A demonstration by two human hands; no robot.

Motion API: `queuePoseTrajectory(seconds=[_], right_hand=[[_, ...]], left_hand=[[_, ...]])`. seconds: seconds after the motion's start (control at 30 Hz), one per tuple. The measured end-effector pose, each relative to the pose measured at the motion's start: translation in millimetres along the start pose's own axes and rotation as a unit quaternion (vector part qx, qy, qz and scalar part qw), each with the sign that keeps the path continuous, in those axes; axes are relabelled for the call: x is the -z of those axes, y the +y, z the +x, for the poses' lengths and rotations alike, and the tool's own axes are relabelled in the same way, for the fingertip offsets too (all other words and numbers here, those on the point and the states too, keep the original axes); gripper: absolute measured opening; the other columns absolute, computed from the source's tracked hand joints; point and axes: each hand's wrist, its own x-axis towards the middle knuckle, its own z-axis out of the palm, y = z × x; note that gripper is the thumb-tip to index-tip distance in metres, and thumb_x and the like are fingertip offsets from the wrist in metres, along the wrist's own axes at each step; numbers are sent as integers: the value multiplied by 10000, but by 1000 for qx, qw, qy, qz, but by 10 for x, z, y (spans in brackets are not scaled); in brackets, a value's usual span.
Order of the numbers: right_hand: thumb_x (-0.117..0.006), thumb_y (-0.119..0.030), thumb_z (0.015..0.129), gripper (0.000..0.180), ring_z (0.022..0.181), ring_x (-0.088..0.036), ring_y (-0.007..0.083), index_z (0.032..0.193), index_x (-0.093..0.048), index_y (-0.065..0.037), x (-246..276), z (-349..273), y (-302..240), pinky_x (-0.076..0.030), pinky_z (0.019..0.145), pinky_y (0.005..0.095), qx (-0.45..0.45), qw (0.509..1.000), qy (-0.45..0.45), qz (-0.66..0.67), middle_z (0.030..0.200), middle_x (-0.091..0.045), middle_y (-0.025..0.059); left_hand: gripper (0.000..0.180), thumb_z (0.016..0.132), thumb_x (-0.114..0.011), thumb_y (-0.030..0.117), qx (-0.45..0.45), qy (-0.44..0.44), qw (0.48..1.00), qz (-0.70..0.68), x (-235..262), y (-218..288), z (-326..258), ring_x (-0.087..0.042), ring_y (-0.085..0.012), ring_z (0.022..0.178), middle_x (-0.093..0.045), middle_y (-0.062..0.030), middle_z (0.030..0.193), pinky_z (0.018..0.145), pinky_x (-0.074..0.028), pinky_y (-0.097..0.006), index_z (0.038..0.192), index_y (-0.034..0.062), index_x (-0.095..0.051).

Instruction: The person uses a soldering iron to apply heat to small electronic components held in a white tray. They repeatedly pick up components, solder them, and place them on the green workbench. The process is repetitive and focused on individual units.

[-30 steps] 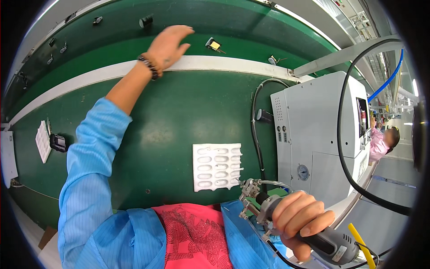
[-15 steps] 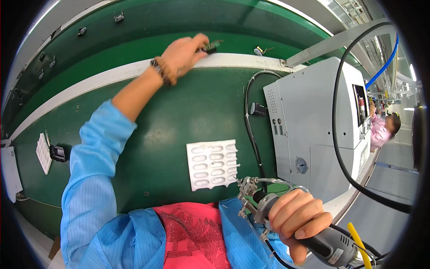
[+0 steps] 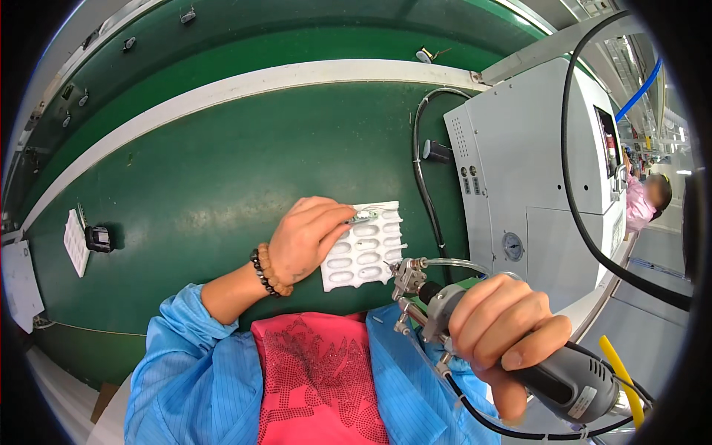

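My left hand (image 3: 305,236) pinches a small part with a green circuit board (image 3: 363,217) between thumb and fingers. It hovers over or rests on the far side of the white tray (image 3: 359,271), which has rows of oval hollows; whether the part touches the tray I cannot tell. My right hand (image 3: 510,334) is wrapped round a grey and black electric screwdriver (image 3: 567,386). Its metal head (image 3: 407,278), with a clear hose attached, points left at the tray's near right corner.
A grey machine (image 3: 519,163) with a gauge stands to the right, a black cable (image 3: 417,159) beside it. Farther left are another white tray (image 3: 75,241) and a black holder (image 3: 99,239). Beyond the white rail (image 3: 297,76), small parts lie on a green belt (image 3: 334,46). A person in pink (image 3: 639,204) is at far right.
My left hand has come back from the far white rail to the white tray, bringing the small circuit board part. My right hand still grips the screwdriver.
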Motion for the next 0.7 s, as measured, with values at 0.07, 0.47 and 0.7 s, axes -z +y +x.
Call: queuePoseTrajectory(seconds=[0.07,0.47,0.7], right_hand=[[-784,-346,856,436,435,-539,117,916,-467,-53,16,28,71,-474,405,246,1,1000,-12,5,616,-559,31],[-802,-396,819,513,429,-527,164,937,-469,-24,-61,182,586,-461,423,287,-6,1000,21,-10,600,-534,44],[-813,-397,806,534,436,-527,167,950,-458,-25,-38,179,726,-457,423,287,-12,1000,8,2,623,-540,45]], left_hand=[[283,782,-756,46,15,18,1000,12,-62,-29,-63,-664,-300,986,-707,-140,1021,877,-507,-385,1056,20,-694],[367,718,-797,52,12,41,999,28,-127,-162,-84,-630,-277,1074,-704,-85,1089,912,-492,-387,1072,38,-701],[377,716,-770,26,19,34,999,9,-114,-174,-98,-622,-273,1045,-695,-80,1085,925,-477,-398,1086,36,-692]])
